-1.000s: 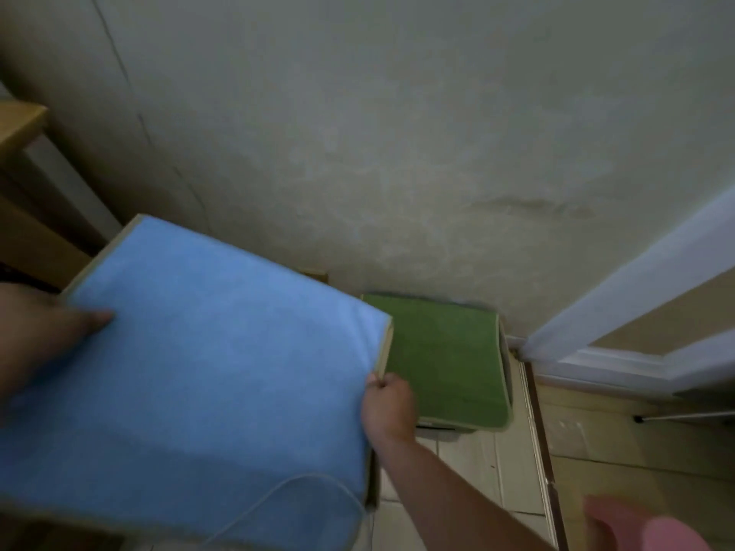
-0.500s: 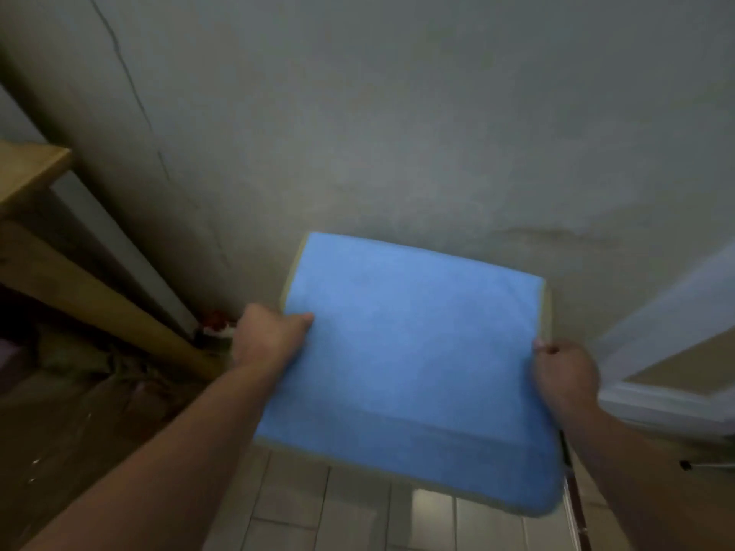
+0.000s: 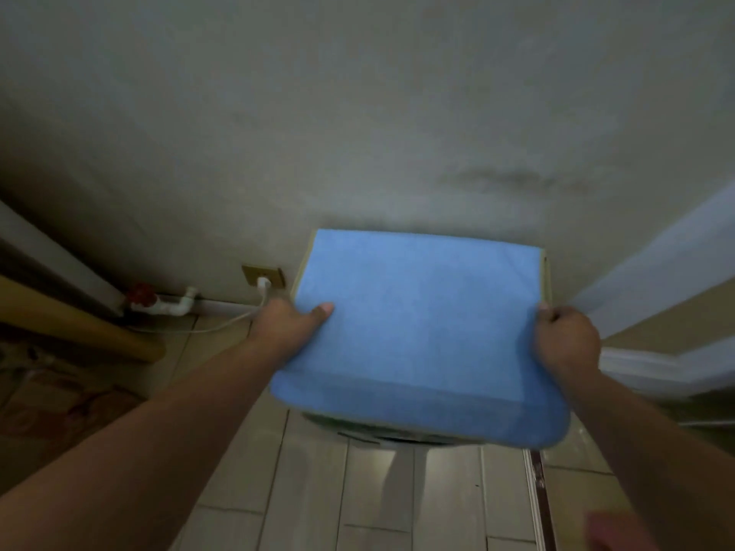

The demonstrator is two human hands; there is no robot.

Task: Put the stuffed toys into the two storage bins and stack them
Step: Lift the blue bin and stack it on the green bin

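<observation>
The blue-lidded storage bin (image 3: 421,332) is against the wall, lid closed, and it covers the green-lidded bin almost fully. Only a dark strip of the lower bin (image 3: 382,431) shows under its front edge. My left hand (image 3: 286,320) grips the blue bin's left side with the thumb on the lid. My right hand (image 3: 566,336) grips its right side. No stuffed toys are visible.
A wall socket (image 3: 262,275) with a white plug and cable is just left of the bin. A red valve and white pipe (image 3: 159,302) run along the skirting. A wooden beam (image 3: 79,328) lies at left, a door frame (image 3: 656,280) at right. Tiled floor (image 3: 318,491) lies below.
The blue bin has moved from the near left over to the green bin by the wall, hiding its green lid. Both hands stayed on the blue bin's sides.
</observation>
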